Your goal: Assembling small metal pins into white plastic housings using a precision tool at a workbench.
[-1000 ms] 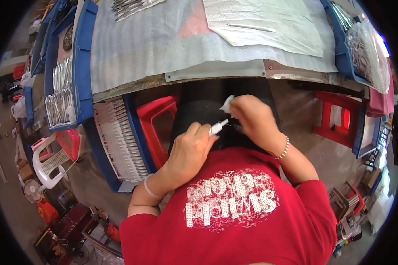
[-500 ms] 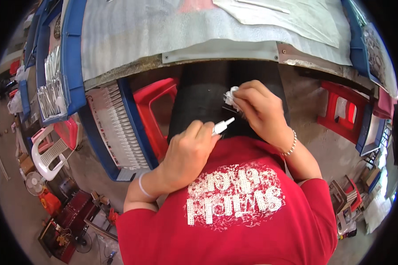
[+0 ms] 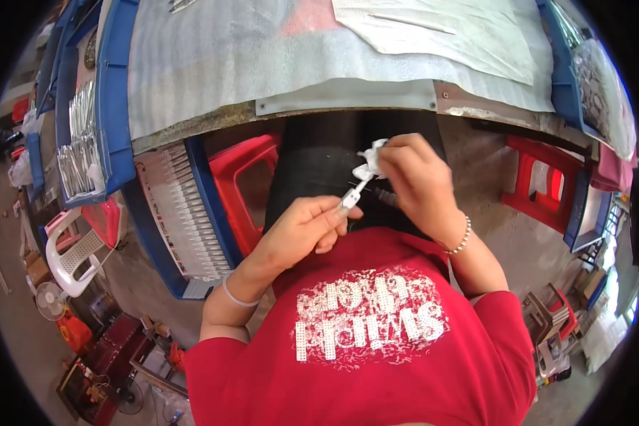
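Over my lap, my left hand (image 3: 307, 226) is closed around a small white tube-like piece (image 3: 351, 197) with a narrow tip, pointing up and to the right. My right hand (image 3: 420, 186) pinches a crumpled white tissue or cloth (image 3: 369, 165). The tissue's lower end meets the tip of the white piece, or lies just over it. A small greyish thing (image 3: 386, 196) shows under my right fingers; its kind is unclear. Both hands are just short of the table's near edge.
A table (image 3: 213, 78) covered with pale foam sheet lies ahead, with a white cloth (image 3: 440, 39) on it. To the left, a blue tray (image 3: 216, 206) holds rows of small white pieces, and a blue bin (image 3: 113, 106) stands above. Red stools (image 3: 245, 167) flank my legs.
My right hand has brought the tissue down and left onto or over the white piece's tip. My left hand has turned, showing more of its fingers and a marked side of the piece.
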`<action>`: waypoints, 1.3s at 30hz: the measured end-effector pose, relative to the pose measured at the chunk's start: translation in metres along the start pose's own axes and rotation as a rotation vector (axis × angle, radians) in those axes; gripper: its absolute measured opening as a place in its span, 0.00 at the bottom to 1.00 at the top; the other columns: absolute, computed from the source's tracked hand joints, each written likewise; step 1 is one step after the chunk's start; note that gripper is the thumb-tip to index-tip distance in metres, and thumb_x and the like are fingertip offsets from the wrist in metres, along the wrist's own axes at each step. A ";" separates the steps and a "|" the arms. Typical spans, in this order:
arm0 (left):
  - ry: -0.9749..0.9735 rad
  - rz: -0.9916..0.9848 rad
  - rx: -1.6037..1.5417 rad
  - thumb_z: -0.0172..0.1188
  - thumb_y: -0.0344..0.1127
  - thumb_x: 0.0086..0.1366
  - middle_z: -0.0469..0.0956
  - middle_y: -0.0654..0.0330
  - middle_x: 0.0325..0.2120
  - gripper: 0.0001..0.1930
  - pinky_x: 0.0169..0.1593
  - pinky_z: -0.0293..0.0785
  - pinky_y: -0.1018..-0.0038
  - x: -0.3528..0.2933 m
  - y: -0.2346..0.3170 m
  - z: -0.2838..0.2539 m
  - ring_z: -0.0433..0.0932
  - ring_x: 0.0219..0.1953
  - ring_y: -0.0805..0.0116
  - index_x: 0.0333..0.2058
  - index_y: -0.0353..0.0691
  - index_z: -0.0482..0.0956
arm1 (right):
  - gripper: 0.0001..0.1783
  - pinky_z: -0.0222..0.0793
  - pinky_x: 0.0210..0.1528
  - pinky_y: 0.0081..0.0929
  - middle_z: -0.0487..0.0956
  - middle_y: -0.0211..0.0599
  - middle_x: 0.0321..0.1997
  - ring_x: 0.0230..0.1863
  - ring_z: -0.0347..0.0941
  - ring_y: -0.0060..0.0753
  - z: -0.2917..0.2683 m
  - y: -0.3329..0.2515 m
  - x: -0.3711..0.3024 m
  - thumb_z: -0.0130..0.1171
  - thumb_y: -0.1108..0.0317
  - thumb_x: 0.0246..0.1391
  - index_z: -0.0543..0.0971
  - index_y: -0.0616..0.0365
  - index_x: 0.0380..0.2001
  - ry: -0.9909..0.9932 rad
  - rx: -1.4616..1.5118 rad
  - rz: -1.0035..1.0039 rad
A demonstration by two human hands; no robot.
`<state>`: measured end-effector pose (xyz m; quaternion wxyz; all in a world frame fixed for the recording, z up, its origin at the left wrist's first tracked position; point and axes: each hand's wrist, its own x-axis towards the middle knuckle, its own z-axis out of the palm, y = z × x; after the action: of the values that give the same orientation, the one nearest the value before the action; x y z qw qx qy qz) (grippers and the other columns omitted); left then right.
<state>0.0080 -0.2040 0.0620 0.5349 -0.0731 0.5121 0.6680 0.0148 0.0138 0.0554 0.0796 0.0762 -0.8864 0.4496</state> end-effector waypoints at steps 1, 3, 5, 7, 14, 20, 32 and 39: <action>-0.042 -0.012 -0.024 0.46 0.33 0.71 0.71 0.67 0.25 0.13 0.22 0.60 0.84 0.000 0.000 -0.002 0.64 0.19 0.84 0.44 0.31 0.76 | 0.11 0.72 0.34 0.37 0.75 0.44 0.33 0.34 0.74 0.47 -0.008 -0.006 -0.002 0.61 0.79 0.40 0.75 0.61 0.32 0.001 0.082 0.031; 0.067 0.340 0.507 0.51 0.28 0.66 0.72 0.59 0.24 0.10 0.24 0.65 0.78 0.002 -0.002 0.002 0.71 0.20 0.72 0.42 0.29 0.76 | 0.10 0.71 0.35 0.36 0.74 0.42 0.33 0.34 0.74 0.43 -0.001 -0.027 -0.009 0.59 0.78 0.41 0.75 0.61 0.31 -0.102 0.110 -0.301; 0.282 0.736 1.107 0.58 0.24 0.59 0.71 0.51 0.26 0.10 0.27 0.70 0.69 0.003 -0.009 0.002 0.75 0.25 0.53 0.40 0.28 0.76 | 0.10 0.71 0.34 0.35 0.75 0.44 0.34 0.33 0.74 0.45 0.009 -0.021 -0.012 0.60 0.81 0.43 0.76 0.61 0.32 -0.214 0.044 -0.172; 0.474 0.700 1.324 0.59 0.24 0.57 0.70 0.51 0.27 0.07 0.28 0.71 0.65 0.005 -0.006 0.008 0.74 0.26 0.50 0.35 0.29 0.76 | 0.06 0.71 0.34 0.34 0.74 0.45 0.34 0.33 0.73 0.47 0.010 0.008 -0.006 0.57 0.80 0.48 0.76 0.61 0.32 -0.155 -0.073 0.044; 0.396 0.800 1.419 0.57 0.26 0.58 0.68 0.54 0.25 0.07 0.29 0.73 0.68 -0.004 -0.008 0.001 0.74 0.25 0.57 0.36 0.31 0.73 | 0.04 0.70 0.33 0.33 0.73 0.47 0.32 0.33 0.72 0.50 0.018 0.001 0.008 0.57 0.79 0.47 0.75 0.62 0.29 -0.186 -0.007 -0.010; 0.055 0.104 0.153 0.52 0.29 0.65 0.71 0.60 0.23 0.09 0.23 0.62 0.79 -0.012 0.001 -0.013 0.67 0.19 0.73 0.41 0.29 0.75 | 0.09 0.71 0.36 0.36 0.74 0.43 0.34 0.34 0.73 0.45 0.020 -0.029 0.000 0.59 0.79 0.43 0.76 0.61 0.31 -0.208 0.080 -0.214; 0.470 0.778 1.306 0.53 0.24 0.60 0.70 0.52 0.26 0.06 0.27 0.70 0.66 -0.015 -0.007 -0.011 0.72 0.22 0.58 0.35 0.29 0.73 | 0.07 0.70 0.35 0.37 0.74 0.43 0.35 0.34 0.72 0.47 0.005 -0.020 0.014 0.57 0.80 0.44 0.75 0.61 0.30 -0.136 0.110 -0.042; 0.322 0.745 1.120 0.55 0.28 0.63 0.70 0.56 0.25 0.06 0.25 0.68 0.71 -0.023 0.000 -0.010 0.71 0.21 0.64 0.38 0.32 0.74 | 0.10 0.72 0.35 0.30 0.76 0.44 0.34 0.34 0.75 0.43 0.009 -0.025 0.018 0.59 0.82 0.43 0.77 0.63 0.33 -0.073 0.173 -0.054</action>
<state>0.0127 -0.2262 0.0720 0.1441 0.2966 0.8439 0.4231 0.0014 -0.0088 0.0738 0.0525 0.1231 -0.8442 0.5191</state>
